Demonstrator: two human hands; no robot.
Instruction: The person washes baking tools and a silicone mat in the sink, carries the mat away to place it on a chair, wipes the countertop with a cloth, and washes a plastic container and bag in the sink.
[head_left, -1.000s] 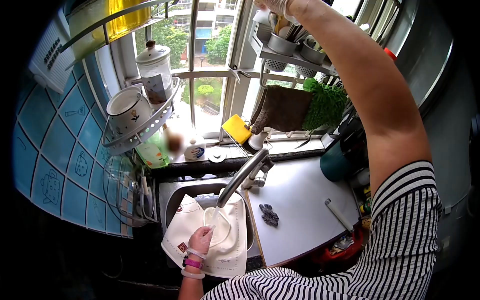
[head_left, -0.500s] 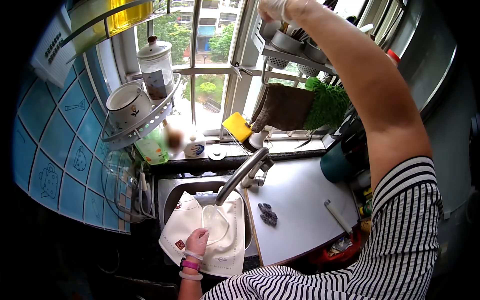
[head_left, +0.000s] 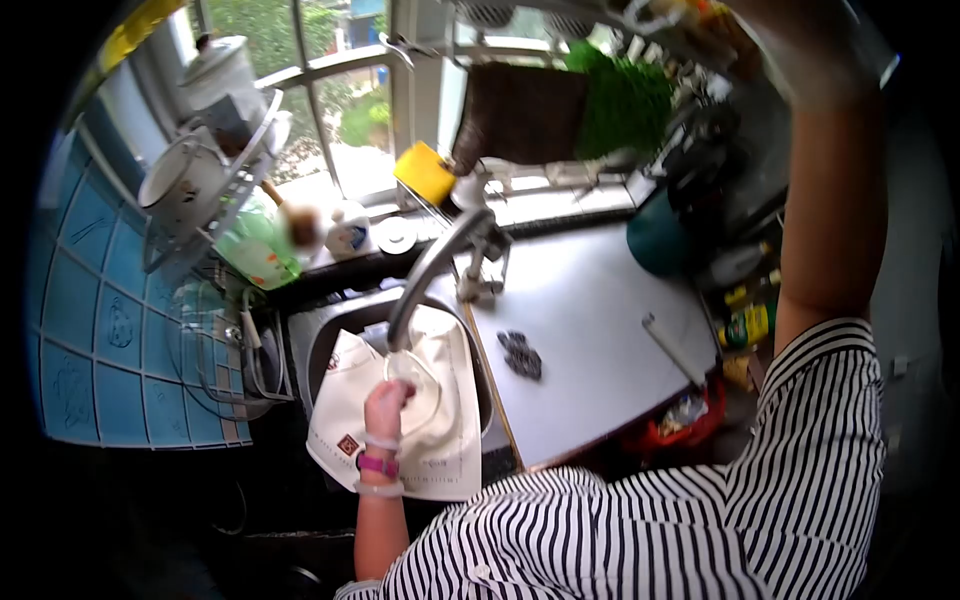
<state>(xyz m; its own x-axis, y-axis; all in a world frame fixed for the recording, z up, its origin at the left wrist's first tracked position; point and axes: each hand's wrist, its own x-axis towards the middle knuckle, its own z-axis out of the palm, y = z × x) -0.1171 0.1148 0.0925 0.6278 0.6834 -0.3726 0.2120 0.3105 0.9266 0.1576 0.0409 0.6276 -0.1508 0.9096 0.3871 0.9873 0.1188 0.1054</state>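
Note:
My left hand point(head_left: 384, 408), with bracelets and a pink wristband, is closed on the edge of a clear, pale-rimmed piece point(head_left: 424, 398) whose kind I cannot make out. Under it a cream mat with printed marks point(head_left: 440, 465) is draped over the sink point(head_left: 302, 335). The tip of the curved faucet point(head_left: 425, 275) hangs just above the piece. My right hand point(head_left: 815, 50) is raised at the top right, smeared by motion, near the rack of utensils; its fingers cannot be read.
A dark scouring pad point(head_left: 520, 355) and a pale stick point(head_left: 672, 350) lie on the white board point(head_left: 590, 320). A teal bin point(head_left: 660, 240) stands behind. Bottles point(head_left: 265, 245), a yellow sponge point(head_left: 425, 173), a brown cloth point(head_left: 525, 115) and a pot on a shelf point(head_left: 185, 180) line the window.
My right hand has moved right, away from the utensil rack above the window, and is now blurred. The view has turned, tilting the scene. My left hand stays on the clear piece.

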